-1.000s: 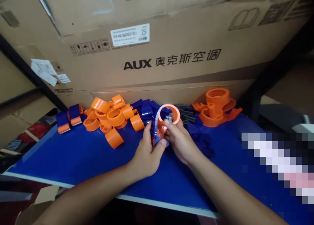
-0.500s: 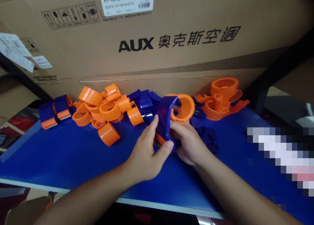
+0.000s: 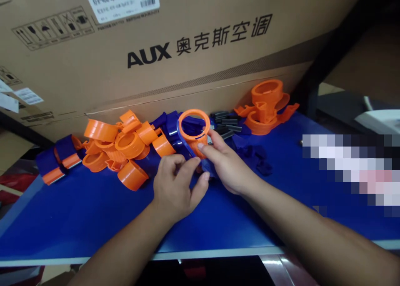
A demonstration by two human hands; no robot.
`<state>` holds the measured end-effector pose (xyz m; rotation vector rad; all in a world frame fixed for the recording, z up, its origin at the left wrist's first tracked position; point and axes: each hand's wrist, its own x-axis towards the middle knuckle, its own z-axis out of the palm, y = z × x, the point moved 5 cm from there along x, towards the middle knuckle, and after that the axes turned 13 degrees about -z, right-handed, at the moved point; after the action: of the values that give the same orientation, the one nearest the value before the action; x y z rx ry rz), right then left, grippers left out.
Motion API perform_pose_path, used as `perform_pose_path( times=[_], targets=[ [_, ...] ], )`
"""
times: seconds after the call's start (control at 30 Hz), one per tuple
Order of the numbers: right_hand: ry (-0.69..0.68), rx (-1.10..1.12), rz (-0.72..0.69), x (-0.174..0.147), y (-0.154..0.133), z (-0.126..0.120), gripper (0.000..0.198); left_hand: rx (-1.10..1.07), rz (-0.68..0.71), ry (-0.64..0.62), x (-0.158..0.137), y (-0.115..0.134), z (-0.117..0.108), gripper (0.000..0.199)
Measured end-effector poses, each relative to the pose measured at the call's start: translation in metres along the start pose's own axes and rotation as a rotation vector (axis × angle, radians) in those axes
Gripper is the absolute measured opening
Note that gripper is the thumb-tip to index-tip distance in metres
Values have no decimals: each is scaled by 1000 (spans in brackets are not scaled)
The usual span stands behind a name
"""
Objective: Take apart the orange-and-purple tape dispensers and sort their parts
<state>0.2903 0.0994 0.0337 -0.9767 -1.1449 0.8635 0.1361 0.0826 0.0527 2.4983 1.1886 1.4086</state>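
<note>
My right hand (image 3: 229,163) grips a tape dispenser with an orange ring body (image 3: 203,148) and a curved blue cover (image 3: 185,142) along its left side. The thumb lies across the orange part below the ring, which faces me. My left hand (image 3: 175,186) is at the dispenser's lower left, fingers bent, thumb apart from them. Its fingertips reach the lower edge of the dispenser; whether they press on it is hard to see. Behind the held piece lie blue covers (image 3: 171,125) and black cylindrical pieces (image 3: 229,123).
Orange dispenser bodies (image 3: 129,144) are heaped left of my hands, beside blue-and-orange dispensers (image 3: 59,159). More orange bodies (image 3: 265,107) stack at the back right, near small dark blue parts (image 3: 262,161). A large cardboard box (image 3: 200,78) stands behind the blue tabletop (image 3: 103,219).
The dispenser has turned, so its orange ring now faces me and the blue cover sits at its left. My left hand has drawn back and its fingers have bent. The view has shifted right.
</note>
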Motion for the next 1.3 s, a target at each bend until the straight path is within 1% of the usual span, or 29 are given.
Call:
perform_pose_path(
  times=[0.03, 0.1, 0.17, 0.23, 0.37, 0.47, 0.57, 0.73, 0.83, 0.9, 0.97, 1.0, 1.07, 1.13, 1.2, 1.3],
  targets=[
    [5, -44, -25, 0, -1, -1, 51, 25, 84, 5, 1, 3, 0, 30],
    [10, -101, -42, -2, -4, -2, 45, 50, 188, 2, 2, 5, 1, 20],
    [10, -114, -35, -5, -6, -1, 40, 59, 231, 12, 3, 5, 0, 16],
    [-6, -120, -41, -9, -9, 2, 37, 67, 267, 49, 3, 5, -3, 15],
    [-93, -204, -30, -18, -16, 11, 33, 104, 352, 146, 0, 7, -11, 15],
    [-136, -254, 23, -24, -15, 18, 34, 108, 392, 181, -5, 8, -12, 12],
    [-141, -280, 42, -28, -13, 21, 33, 116, 404, 197, -11, 7, -8, 16],
    [-109, -379, 24, -28, -16, 16, 19, 168, 415, 198, -15, 9, -2, 20],
    [-99, -410, 38, -27, -18, 13, 11, 158, 406, 198, -12, 11, -2, 17],
    [-77, -382, 59, -26, -18, 12, 8, 142, 370, 216, -9, 10, -2, 14],
    [-18, -317, 80, -24, -18, 10, 5, 129, 340, 218, -7, 7, -1, 9],
    [17, -261, 94, -23, -17, 9, 5, 122, 330, 205, -6, 6, -1, 7],
    [72, -95, 156, -22, -15, 8, 10, 110, 312, 164, -5, 3, 1, 11],
    [73, 93, 254, -22, -11, 11, 16, 112, 298, 148, -4, 1, 2, 17],
    [58, 222, 341, -24, -9, 13, 19, 144, 305, 153, -3, 1, 1, 20],
    [36, 320, 362, -25, -10, 15, 19, 217, 383, 156, 0, 2, -2, 17]
  ],
)
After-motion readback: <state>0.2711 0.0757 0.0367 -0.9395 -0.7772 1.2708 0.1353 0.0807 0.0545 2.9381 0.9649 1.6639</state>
